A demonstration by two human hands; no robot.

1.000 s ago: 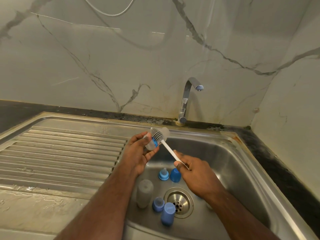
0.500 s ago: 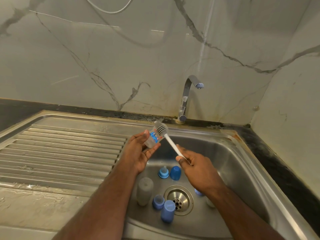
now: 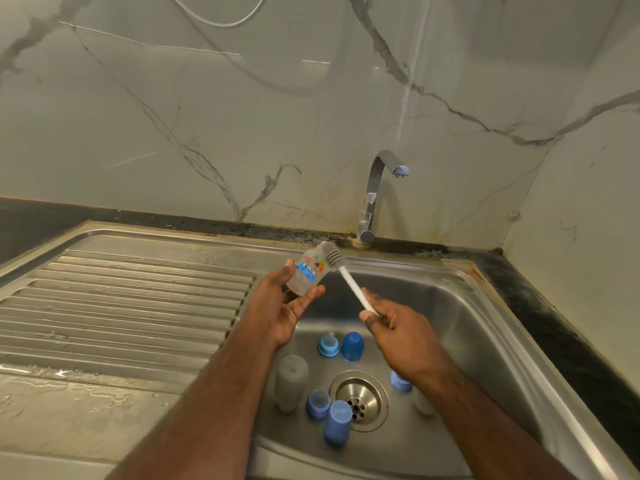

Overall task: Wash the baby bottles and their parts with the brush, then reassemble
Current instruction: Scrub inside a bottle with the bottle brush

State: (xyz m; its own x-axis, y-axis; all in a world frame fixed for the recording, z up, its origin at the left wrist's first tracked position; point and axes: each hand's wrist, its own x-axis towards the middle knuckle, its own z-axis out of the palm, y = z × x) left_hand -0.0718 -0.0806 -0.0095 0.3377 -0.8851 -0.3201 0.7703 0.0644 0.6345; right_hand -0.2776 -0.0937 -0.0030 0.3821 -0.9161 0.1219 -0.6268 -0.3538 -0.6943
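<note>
Left hand [image 3: 277, 306] grips bottle [image 3: 307, 273] over sink [image 3: 485, 306]; I judge it light, stiff, wet-slick: hold mid-body. Right hand [image 3: 398, 330] pinches brush [image 3: 349, 282] handle low.

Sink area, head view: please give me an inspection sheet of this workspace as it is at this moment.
Surface: steel sink with wet ribbed drainboard.
Job's things: printed bottle held over the basin; brush head at its upper end; frosted bottle and blue parts on the basin floor around the drain.
Clutter: nothing seen.
Grippers: left hand holds the printed bottle; right hand grips the brush handle.
Cables: white cord on the wall.
Surroundings: marble wall; tap, no water running.
</note>
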